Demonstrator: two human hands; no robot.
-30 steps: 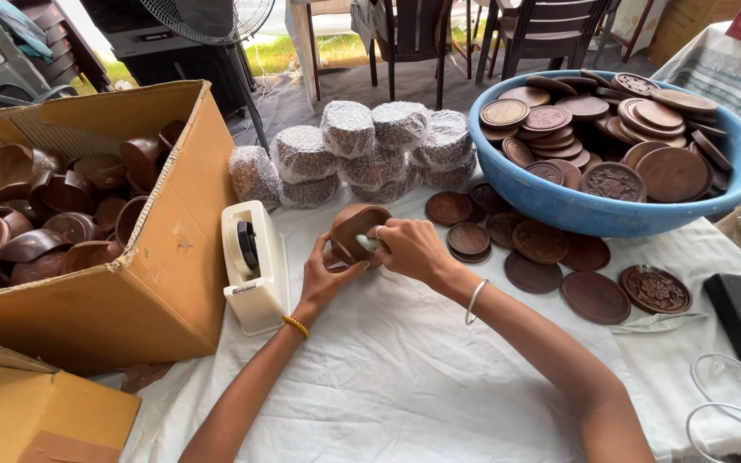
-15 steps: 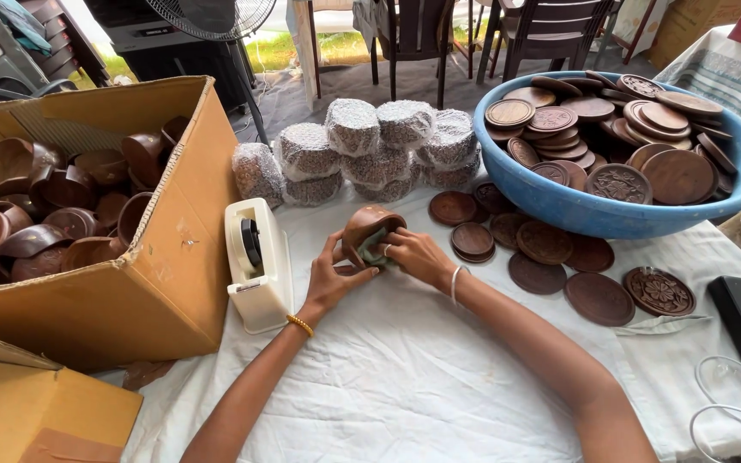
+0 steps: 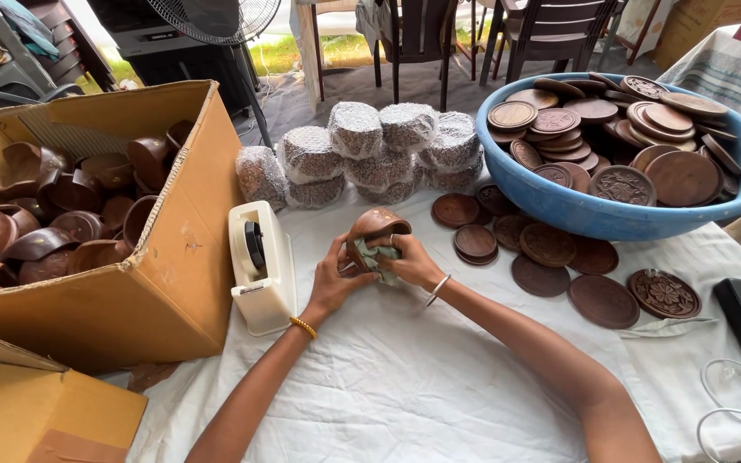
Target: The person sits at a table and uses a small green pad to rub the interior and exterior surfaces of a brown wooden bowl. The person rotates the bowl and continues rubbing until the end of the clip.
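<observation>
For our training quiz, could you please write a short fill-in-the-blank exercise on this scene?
1. Both hands hold a brown ____ above the cloth.
2. The loose lids lie beside a ____ tub.
3. The tape dispenser stands next to the ____ box.
4. The left hand wears a ____ bracelet.

Missing words: pot; blue; cardboard; gold

Soft, even daylight from the far side; sharp focus, slight wide-angle bending.

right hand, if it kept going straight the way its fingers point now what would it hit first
The right hand points left, into the brown clay pot it already grips with the left hand. Beyond that, probably the white tape dispenser, though depth is uncertain.
</observation>
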